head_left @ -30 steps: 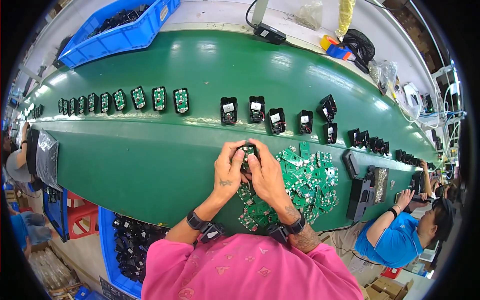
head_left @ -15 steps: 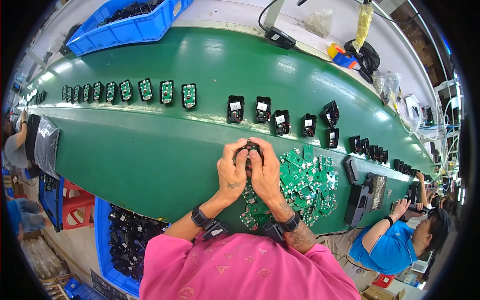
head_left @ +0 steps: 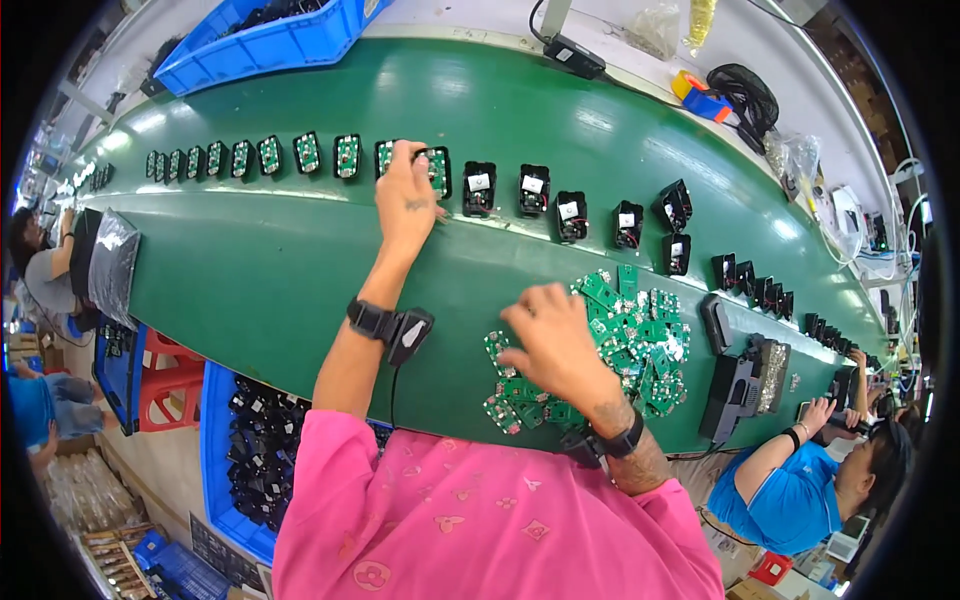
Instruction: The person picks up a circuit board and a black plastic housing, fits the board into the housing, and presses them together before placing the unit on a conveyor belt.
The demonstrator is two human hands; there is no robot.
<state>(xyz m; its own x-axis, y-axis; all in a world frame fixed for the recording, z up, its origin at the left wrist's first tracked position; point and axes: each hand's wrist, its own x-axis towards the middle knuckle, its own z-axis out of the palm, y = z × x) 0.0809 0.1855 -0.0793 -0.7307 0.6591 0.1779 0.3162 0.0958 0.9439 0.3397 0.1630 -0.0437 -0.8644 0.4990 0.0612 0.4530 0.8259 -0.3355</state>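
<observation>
My left hand (head_left: pixel 405 205) reaches out to the row on the green bench and grips a small black housing (head_left: pixel 446 176) with a green circuit board in it. Its fingers are at the far edge and its thumb at the near edge. Just left of it, partly behind the fingers, stands another board-filled housing (head_left: pixel 384 150). My right hand (head_left: pixel 555 340) hovers beside a heap of loose green circuit boards (head_left: pixel 640 335), fingers bent and thumb apart, with nothing visible in it. To the right of my left hand stands a black housing with a white piece inside (head_left: pixel 479 190).
Board-filled housings (head_left: pixel 269 155) line up to the left, open black ones (head_left: pixel 571 217) to the right. A blue crate (head_left: pixel 270 50) stands at the back; another blue bin (head_left: pixel 218 470) of black parts sits below the near edge. A person in blue (head_left: pixel 780 495) works at right.
My hands were together around a housing in front of me. Now they are apart: the left has carried a housing forward to the row, and the right has moved toward the boards.
</observation>
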